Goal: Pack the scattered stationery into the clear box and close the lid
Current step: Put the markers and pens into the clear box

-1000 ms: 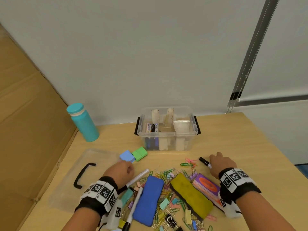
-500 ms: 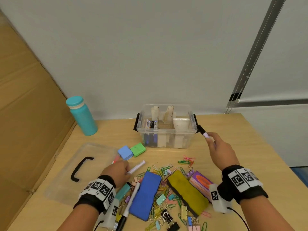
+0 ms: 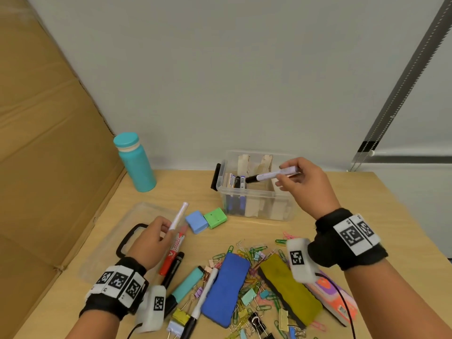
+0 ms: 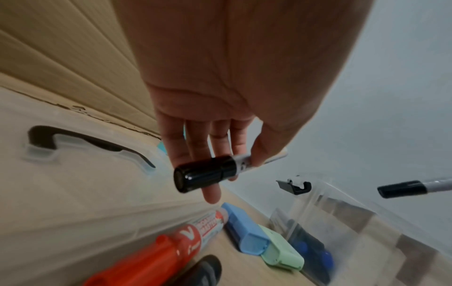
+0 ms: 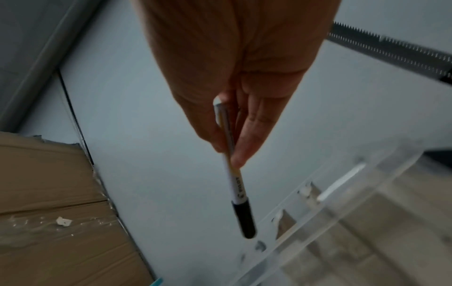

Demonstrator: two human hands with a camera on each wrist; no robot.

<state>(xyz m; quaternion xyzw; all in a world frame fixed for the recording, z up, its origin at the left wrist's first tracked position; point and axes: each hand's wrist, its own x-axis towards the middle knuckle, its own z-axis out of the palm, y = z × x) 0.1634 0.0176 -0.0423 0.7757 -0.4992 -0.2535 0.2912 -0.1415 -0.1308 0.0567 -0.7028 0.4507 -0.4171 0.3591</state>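
Observation:
The clear box stands open at the back of the table, with several markers upright in its left compartment. My right hand pinches a white marker with a black cap level over the box, cap pointing left. My left hand grips another white marker whose black cap shows in the left wrist view, held above the clear lid. A red marker, a black marker, blue and green erasers and a heap of clips lie on the table.
A teal bottle stands at the back left beside a cardboard wall. A blue pouch, a yellow-green pouch, a teal highlighter and an orange-purple packet lie near me.
My right hand lifted the black-capped marker from the table and carried it back over the box. My left hand raised its white marker off the table and tilted it upward.

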